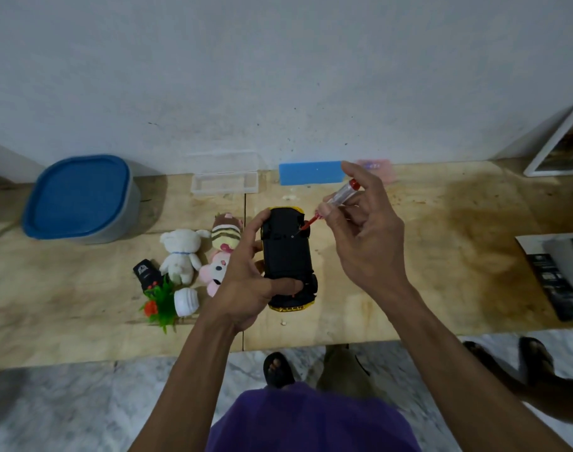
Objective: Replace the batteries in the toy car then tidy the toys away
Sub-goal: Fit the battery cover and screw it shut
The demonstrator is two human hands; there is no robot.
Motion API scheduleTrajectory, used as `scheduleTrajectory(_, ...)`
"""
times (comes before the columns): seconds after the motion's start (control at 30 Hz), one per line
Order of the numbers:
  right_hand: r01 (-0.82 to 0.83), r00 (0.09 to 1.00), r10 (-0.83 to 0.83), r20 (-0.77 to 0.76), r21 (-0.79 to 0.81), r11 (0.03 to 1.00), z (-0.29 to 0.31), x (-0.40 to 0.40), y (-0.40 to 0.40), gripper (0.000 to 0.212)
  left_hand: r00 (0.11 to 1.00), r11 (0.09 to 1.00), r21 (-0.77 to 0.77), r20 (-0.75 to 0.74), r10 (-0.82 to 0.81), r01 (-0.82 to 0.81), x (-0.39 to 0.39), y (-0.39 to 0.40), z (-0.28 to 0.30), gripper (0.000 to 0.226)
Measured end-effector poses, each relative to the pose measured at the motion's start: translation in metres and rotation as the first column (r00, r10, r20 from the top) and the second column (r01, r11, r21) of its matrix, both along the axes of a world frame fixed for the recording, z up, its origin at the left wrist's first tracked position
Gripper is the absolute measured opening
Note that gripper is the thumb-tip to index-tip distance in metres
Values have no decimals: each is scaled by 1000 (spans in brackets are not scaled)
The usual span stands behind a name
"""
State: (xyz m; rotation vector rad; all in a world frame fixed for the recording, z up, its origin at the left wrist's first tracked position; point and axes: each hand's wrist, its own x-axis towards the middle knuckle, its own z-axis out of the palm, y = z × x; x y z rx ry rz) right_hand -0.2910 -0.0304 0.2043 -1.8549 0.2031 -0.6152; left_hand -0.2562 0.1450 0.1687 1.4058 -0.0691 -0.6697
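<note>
The toy car is lying belly-up above the wooden surface, showing a black underside edged with yellow bodywork at both ends. A red-tipped screwdriver with a clear handle is slanting down, its tip touching the underside near the far end of the car. Just left of the car, a white plush bear, a striped plush and a pink-and-white plush are lying together on the surface.
</note>
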Motion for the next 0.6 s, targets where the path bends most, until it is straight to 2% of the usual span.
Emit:
scheduleTrajectory(0.47,-4,1000,4,14,-32,999,0,3,1,50,1000,1000,6,10,-9,9,2,-1,4,112)
scheduleTrajectory(0.6,-16,999,20,33,-121,992,0,6,3,51,1000,1000,17,20,-16,16,4,1,6,113)
